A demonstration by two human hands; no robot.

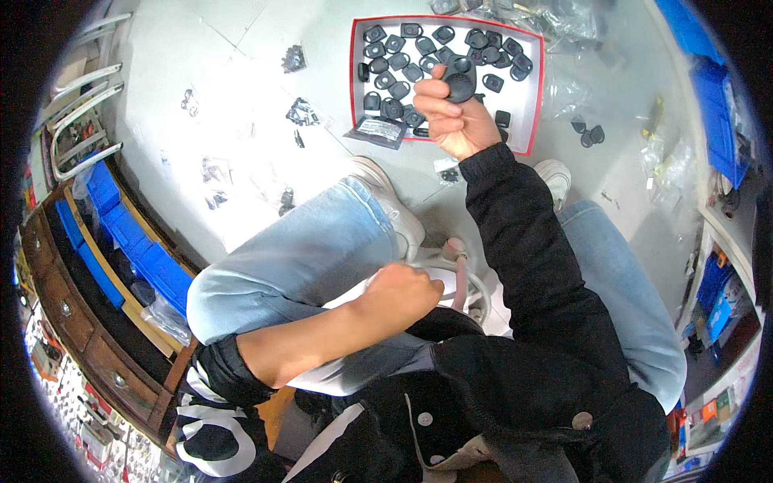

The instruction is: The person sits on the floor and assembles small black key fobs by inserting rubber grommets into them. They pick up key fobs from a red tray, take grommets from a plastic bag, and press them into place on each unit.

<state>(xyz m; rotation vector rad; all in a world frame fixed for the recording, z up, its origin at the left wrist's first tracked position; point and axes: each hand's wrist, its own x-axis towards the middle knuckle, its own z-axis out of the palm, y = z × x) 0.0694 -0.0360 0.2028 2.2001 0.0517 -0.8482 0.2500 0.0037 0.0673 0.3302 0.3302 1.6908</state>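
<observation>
Part [460,84] in right hand [452,122] | over box [520,106], inside rim [537,88] | left hand [403,291] apart

We cannot see the part of the black piece [460,85] that the right hand [460,129] covers with its fingers. Just beyond those fingertips, it hides some black shells [398,60] from us. Left of the fingers, small dark bits [303,113] are too tiny to identify. Beyond them rightward, the top edge cuts off clear bags [564,22]. The left hand [403,291] conceals its curled fingertips; we cannot tell what they hold.
</observation>
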